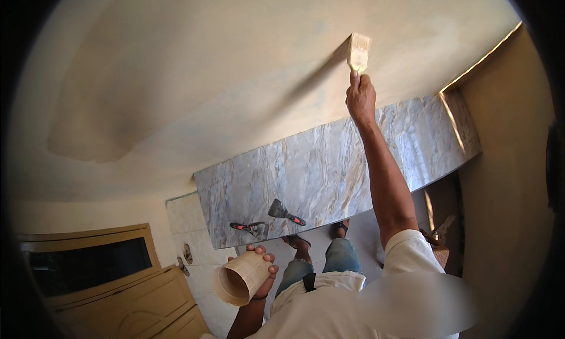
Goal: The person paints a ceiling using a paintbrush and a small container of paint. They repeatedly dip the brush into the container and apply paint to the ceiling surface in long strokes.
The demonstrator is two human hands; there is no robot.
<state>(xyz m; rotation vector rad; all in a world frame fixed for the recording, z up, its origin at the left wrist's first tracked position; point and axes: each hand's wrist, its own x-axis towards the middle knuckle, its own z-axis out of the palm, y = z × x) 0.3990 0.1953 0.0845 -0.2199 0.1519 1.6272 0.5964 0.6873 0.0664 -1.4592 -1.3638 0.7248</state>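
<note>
My right hand point(361, 97) is stretched far out, its fingers closed round the handle of a paintbrush point(359, 49). The pale bristles point up and lie at or very near the cream wall point(247, 62); whether they touch it I cannot tell. A long shadow falls from the brush to the lower left. Close to my body, my left hand point(268, 265) grips a beige, paint-smeared cup point(235, 283) from its far side. The cup is tilted with its mouth toward the lower left, and its contents cannot be made out.
Below the wall runs a grey-brown marbled counter point(318, 162). Two scrapers with red and black handles, one point(285, 212) beside the other point(249, 227), lie near its front edge. At lower left is a wooden door point(135, 306); a brown wall point(506, 127) bounds the right.
</note>
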